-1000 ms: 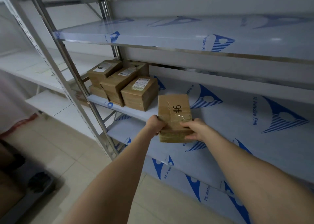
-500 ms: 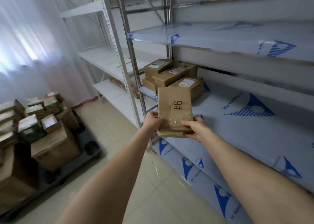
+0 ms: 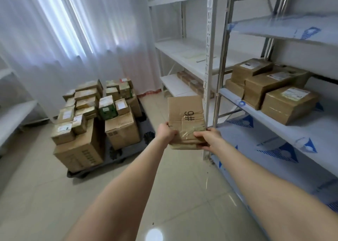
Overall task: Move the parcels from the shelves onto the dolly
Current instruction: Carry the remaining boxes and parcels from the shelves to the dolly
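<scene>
A: Where is the parcel marked "#6" point(image 3: 185, 116)?

B: In the air, between both hands, over the tiled floor point(image 3: 173, 195). The left hand point(image 3: 165, 132) grips its near left corner with fingers curled onto the taped face. The right hand point(image 3: 205, 138) clasps the near right corner, thumb on top and fingers wrapped under the edge.

A: And the dolly point(image 3: 117, 164)?

B: Well to the left of the left fingers and further away. It is loaded with stacked parcels point(image 3: 95, 116), large brown cartons below and small boxes on top, one of them green point(image 3: 108, 111).

A: Anything beside the right fingers?

B: The metal shelf upright point(image 3: 208, 72) stands just beyond the parcel's far right edge. Further right of the fingers, the film-covered shelf point(image 3: 301, 129) carries a cluster of brown boxes point(image 3: 270, 87) with white labels. Behind the dolly hangs a white curtain point(image 3: 73, 39).
</scene>
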Demonstrator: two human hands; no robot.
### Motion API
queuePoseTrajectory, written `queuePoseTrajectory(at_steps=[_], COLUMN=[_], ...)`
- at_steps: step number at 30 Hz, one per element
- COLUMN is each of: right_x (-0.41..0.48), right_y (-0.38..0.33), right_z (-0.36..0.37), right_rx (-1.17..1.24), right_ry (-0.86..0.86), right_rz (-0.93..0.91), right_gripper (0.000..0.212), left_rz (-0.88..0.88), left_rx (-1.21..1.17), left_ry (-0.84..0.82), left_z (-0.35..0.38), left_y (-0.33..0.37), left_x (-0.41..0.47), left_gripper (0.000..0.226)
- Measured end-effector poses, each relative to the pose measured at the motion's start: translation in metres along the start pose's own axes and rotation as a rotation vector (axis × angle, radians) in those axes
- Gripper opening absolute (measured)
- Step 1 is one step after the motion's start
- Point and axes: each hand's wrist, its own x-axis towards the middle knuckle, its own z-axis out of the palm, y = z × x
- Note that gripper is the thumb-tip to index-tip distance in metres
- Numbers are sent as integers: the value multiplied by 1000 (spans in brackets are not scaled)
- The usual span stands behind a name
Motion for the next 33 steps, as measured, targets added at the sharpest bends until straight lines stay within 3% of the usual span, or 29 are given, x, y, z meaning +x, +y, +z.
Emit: queuePoseTrajectory(at_steps=[8, 14, 23, 33], right_x=[33, 59, 132, 281], right_y=[9, 17, 22, 1], right_z=[178, 290, 424, 568], right_rx=[-61, -100, -217, -321], right_ry=[-105, -180, -273, -330], right_rz=[8, 29, 81, 197], right_gripper=[39, 49, 48, 48], left_rz=[-92, -161, -228, -339], left_rx=[-14, -84, -128, -117], left_ry=[94, 153, 217, 244], left_z=[-146, -235, -322, -395], left_y=[-63, -107, -165, -192], left_x=[71, 120, 206, 384], left_gripper=[41, 52, 42, 41])
